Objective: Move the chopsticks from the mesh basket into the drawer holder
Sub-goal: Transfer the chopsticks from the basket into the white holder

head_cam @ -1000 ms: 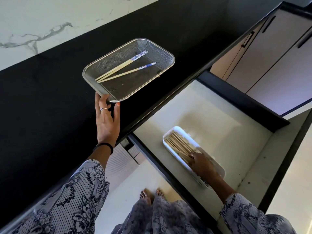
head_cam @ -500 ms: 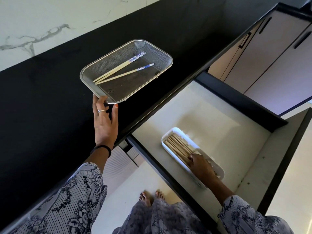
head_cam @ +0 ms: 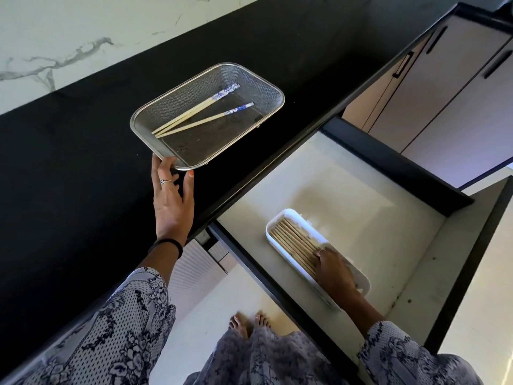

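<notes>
A: From the head camera, where are the chopsticks (head_cam: 200,112) lying?

B: Three are lying in the mesh basket (head_cam: 258,86) on the black counter (head_cam: 69,176), long axes running from near-left to far-right, patterned ends far.

A: Which hand is nearer?

B: The left hand (head_cam: 173,202): its fingers are resting loosely spread at the basket's near corner, gripping no stick; the chopsticks lie just beyond it, up and right.

A: And the right hand (head_cam: 333,270)?

B: It is pressing down, fingers curled, on the bundle in the one white holder (head_cam: 270,226) in the open drawer (head_cam: 388,168), well apart from the basket. Whether it is pinching any, I cannot tell.
</notes>
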